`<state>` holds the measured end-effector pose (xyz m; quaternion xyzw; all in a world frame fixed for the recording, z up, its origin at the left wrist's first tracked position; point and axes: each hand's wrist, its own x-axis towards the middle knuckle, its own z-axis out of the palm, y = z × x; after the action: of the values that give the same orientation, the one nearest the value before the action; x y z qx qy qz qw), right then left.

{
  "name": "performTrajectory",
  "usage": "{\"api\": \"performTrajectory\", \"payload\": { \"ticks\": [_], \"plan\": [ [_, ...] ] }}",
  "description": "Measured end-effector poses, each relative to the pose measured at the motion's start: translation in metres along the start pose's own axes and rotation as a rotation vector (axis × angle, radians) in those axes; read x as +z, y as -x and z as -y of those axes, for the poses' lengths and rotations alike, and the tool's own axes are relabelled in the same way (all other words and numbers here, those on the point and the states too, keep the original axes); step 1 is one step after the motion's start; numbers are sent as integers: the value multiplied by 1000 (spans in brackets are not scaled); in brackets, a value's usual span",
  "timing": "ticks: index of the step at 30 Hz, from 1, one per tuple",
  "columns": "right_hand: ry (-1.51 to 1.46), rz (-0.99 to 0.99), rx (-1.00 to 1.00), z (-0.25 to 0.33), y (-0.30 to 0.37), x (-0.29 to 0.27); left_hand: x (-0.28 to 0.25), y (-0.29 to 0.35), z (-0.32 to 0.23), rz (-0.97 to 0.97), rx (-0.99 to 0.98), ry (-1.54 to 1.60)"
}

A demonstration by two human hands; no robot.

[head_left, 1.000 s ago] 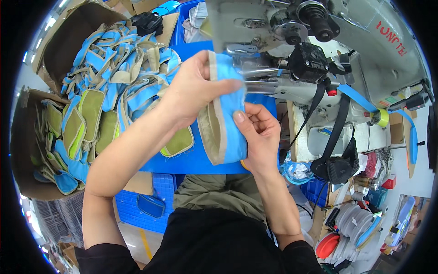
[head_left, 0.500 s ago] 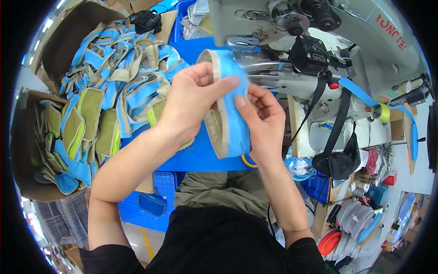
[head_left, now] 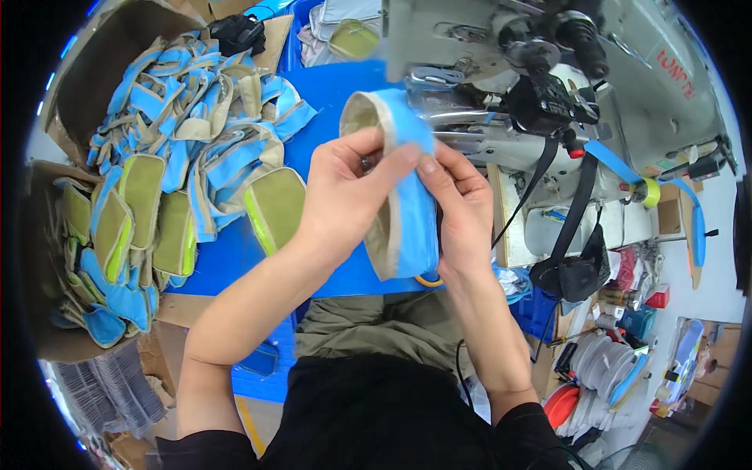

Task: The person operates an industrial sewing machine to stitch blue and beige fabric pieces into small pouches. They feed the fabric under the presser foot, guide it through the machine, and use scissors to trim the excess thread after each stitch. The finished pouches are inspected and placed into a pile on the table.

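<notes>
- Pinching a blue-and-beige fabric band (head_left: 415,223): left hand (head_left: 338,196) closes thumb and fingers on its upper part, thumb blurred.
- Right hand (head_left: 468,211) nips the blue side between thumb and fingers; thumb tips close together.
- Band forms an open loop, held above the blue table (head_left: 333,90), left of a grey sewing machine (head_left: 642,70).
- Olive pad (head_left: 278,202) lies on the table, just left of the left hand.
- Farther left: heap of similar bands (head_left: 188,102), cardboard box (head_left: 41,258) holding more pads.
</notes>
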<state>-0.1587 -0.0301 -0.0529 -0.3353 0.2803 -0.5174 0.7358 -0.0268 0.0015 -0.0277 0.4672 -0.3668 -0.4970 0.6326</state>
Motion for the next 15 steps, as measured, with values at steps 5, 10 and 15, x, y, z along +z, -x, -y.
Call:
{"api": "performTrajectory", "payload": {
  "ticks": [5,10,15],
  "plan": [
    [39,-8,-11,0,1,-3,-1,4,13,46,103,-72],
    [65,-18,-44,-3,3,2,7,10,19,-12,124,106],
    [52,-38,-18,5,-1,5,5,9,10,1,64,102]
  ]
}}
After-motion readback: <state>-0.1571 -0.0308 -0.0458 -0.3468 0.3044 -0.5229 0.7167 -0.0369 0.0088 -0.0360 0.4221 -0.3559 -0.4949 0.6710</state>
